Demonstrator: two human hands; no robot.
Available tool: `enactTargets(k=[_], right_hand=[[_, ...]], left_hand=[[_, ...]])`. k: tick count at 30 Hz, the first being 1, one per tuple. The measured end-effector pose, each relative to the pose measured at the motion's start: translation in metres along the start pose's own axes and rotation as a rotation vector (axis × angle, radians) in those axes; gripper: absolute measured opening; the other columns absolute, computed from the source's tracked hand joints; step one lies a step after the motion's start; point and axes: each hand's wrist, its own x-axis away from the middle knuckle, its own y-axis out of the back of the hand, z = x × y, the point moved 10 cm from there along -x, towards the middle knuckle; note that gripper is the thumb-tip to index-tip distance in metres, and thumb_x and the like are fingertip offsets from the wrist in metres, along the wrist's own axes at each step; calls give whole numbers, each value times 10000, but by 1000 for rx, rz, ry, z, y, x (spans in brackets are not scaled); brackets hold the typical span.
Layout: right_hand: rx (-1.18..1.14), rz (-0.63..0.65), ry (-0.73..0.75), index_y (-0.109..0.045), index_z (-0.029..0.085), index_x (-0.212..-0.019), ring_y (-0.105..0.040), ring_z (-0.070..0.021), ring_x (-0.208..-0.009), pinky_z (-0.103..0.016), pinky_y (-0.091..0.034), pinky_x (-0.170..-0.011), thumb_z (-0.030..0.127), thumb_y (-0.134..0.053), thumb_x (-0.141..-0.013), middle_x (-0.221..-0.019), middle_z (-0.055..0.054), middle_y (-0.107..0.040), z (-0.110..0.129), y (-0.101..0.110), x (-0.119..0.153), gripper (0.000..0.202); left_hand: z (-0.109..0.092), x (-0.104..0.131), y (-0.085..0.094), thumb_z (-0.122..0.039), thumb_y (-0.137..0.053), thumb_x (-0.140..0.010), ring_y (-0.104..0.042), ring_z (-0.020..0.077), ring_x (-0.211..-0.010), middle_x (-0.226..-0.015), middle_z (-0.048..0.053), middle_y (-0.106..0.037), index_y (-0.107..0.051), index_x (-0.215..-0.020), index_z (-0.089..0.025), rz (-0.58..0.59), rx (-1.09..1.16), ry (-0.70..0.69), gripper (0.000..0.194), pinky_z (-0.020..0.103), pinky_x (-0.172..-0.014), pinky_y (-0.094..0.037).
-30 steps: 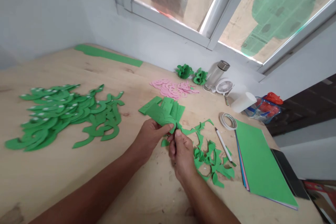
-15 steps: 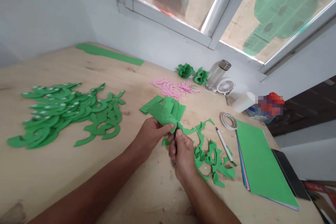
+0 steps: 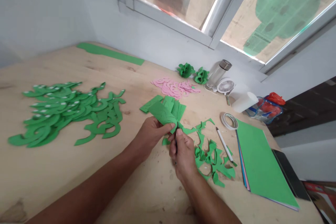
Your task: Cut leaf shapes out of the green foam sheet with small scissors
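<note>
Near the middle of the table, my left hand [image 3: 152,131] pinches a piece of green paper [image 3: 164,113], thumb on top, with faint curved lines on it. My right hand [image 3: 183,150] is closed around dark scissors [image 3: 177,126], mostly hidden by the fingers; their blades meet the paper's right edge. Behind the held piece lie several green paper pieces [image 3: 180,109]. Curly green offcuts [image 3: 214,161] are scattered right of my right hand. A heap of curved green cutouts [image 3: 68,112], some with white spots, lies to the left.
Pink cutouts [image 3: 172,87] lie farther back, near two green paper ornaments [image 3: 185,70]. A bottle [image 3: 217,73], small fan [image 3: 225,85] and white roll [image 3: 245,102] stand along the wall. At right are tape [image 3: 229,121], a marker [image 3: 224,143] and stacked coloured sheets [image 3: 265,161].
The held paper has turned very slightly at the scissors. Both hands keep nearly the same place and grip.
</note>
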Motion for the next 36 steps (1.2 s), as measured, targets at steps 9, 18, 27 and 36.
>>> enactTargets(k=[9,18,27,36], right_hand=[[12,-8,-3,-609,197,-585,-227,-58,-330,-224,-140,-360,845,-711,-629,-348,91,-387,5,0,1,658],[34,16,14,-614,194,-593,-244,-60,-330,-222,-152,-356,845,-690,-668,-353,89,-389,5,0,1,659],[31,28,-4,-618,190,-597,-233,-58,-332,-217,-151,-345,830,-709,-661,-356,92,-389,5,-2,2,650],[35,46,13,-618,194,-602,-236,-58,-329,-217,-152,-351,813,-705,-690,-354,92,-390,6,-2,1,631]], left_hand=[[-3,-3,-1,-351,-760,-673,-509,143,-538,-514,-22,-582,-588,-511,-200,51,-88,-54,280,277,-571,-427],[-5,-4,2,-324,-788,-624,-503,144,-558,-522,-24,-588,-600,-497,-209,52,-63,-64,255,274,-584,-426],[-8,-3,1,-334,-758,-709,-549,164,-584,-562,3,-626,-646,-541,-204,145,-120,-73,240,279,-580,-461],[-8,-5,-1,-330,-764,-706,-553,161,-572,-557,4,-632,-661,-537,-209,170,-103,-61,232,281,-579,-464]])
